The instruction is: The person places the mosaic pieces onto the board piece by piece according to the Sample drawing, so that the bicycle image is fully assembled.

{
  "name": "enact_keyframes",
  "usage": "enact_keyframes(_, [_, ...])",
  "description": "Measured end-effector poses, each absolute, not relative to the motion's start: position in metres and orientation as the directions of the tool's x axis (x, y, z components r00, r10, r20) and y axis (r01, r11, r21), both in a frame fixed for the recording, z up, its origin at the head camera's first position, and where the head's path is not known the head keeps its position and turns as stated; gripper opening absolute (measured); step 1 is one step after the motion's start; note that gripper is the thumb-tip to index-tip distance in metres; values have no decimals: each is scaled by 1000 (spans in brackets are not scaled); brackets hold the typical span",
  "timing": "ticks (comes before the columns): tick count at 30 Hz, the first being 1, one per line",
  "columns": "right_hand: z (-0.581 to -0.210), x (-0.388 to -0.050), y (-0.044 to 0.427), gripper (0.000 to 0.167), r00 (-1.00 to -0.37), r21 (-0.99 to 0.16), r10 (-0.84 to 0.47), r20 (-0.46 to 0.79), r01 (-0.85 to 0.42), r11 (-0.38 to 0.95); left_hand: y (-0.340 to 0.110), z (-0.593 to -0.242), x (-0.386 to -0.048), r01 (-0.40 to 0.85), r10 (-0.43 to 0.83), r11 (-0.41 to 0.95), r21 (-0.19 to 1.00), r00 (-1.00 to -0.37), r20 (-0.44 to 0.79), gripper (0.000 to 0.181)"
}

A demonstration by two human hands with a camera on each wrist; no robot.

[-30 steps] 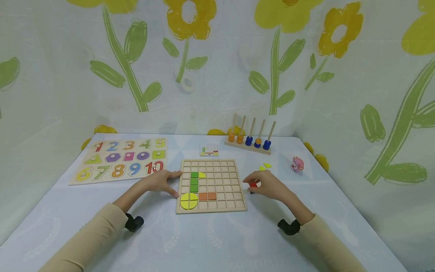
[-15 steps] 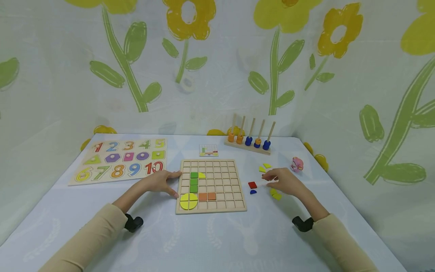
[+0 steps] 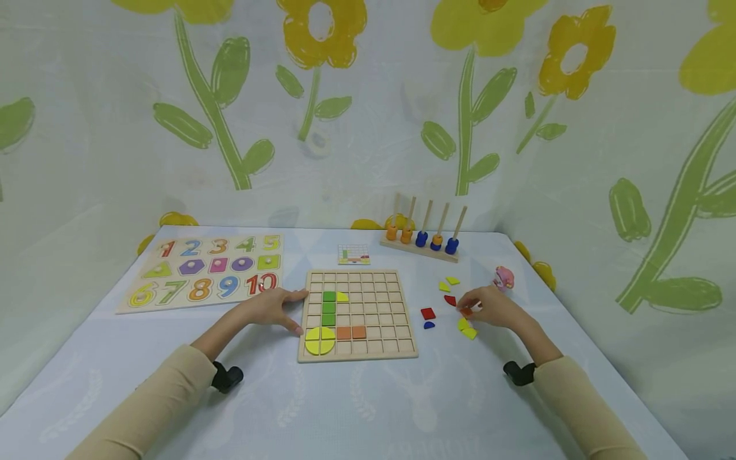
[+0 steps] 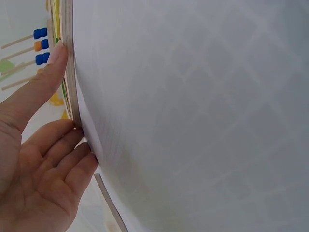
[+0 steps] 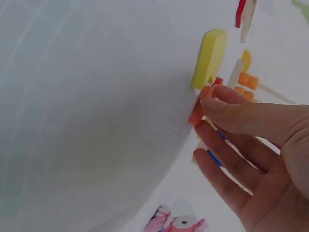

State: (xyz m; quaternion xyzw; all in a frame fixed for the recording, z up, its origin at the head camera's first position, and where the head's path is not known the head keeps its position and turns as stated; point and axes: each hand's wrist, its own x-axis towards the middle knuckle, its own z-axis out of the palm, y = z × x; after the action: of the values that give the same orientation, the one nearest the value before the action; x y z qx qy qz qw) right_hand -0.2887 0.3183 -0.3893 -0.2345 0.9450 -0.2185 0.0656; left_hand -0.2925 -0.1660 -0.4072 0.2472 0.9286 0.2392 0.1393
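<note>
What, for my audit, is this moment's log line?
left hand: touching grid board; right hand: pinching orange piece; grid board: partly filled

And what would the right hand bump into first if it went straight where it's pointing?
Probably the nearest red piece, just ahead of the right hand. It's hard to tell how high the hand is, so it might pass over.

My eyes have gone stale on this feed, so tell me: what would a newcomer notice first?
Probably the big yellow flowers on the backdrop. Next, the gridded wooden board mid-table, partly filled with coloured pieces, the left hand at its left edge. To the board's right, the right hand pinches an orange piece beside loose yellow pieces.
</note>
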Motion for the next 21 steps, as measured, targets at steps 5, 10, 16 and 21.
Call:
enact_keyframes(5, [-392,-292,323,18,-873,-450,-486,-28,-424,786,-165,-407,-292,390,521,771,504,-841,-145,92])
enact_keyframes(10, [-396,-294,328,17,-864,-433,-503,-19,-446,783,-165,-408,-292,388,522,765,514,-841,-141,92])
enact_keyframes(16, [-397,-294,331,18,-862,-421,-507,-4,-458,783,-165,-409,-293,393,526,764,512,-839,-141,92])
enact_keyframes(21, [-390,-288,326,19,-859,-425,-511,9,-466,776,-166,-409,-294,397,528,767,504,-837,-143,92])
